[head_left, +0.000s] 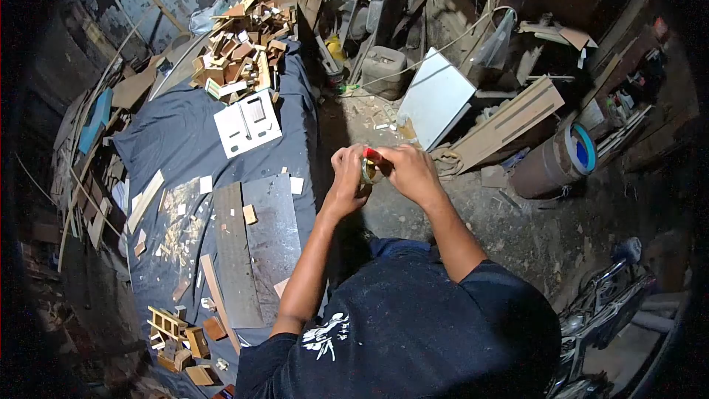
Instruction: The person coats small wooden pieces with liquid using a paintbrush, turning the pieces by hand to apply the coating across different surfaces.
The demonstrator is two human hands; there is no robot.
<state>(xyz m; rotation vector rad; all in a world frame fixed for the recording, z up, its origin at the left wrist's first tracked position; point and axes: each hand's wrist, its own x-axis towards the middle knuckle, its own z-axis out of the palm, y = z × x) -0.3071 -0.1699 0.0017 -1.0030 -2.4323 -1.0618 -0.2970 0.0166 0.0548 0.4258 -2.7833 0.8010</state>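
Both hands meet in front of the body, beside the right edge of the cloth-covered table. My left hand (348, 183) has its fingers wrapped round a small container (368, 171) that looks like a clear jar or bottle with something yellowish in it. A red piece (373, 155) shows at its top, between the hands. My right hand (408, 172) is closed at the top of the container, with its fingers against the red piece. The fingers hide most of the container, and its exact shape cannot be made out.
The dark cloth (295, 125) bears a heap of wood offcuts (240, 55), a white slotted panel (248, 124), grey boards (269, 229) and small wooden pieces (181, 340). A white board (436, 100) leans ahead. At right stand a barrel (546, 170) and a bicycle or motorcycle part (613, 273).
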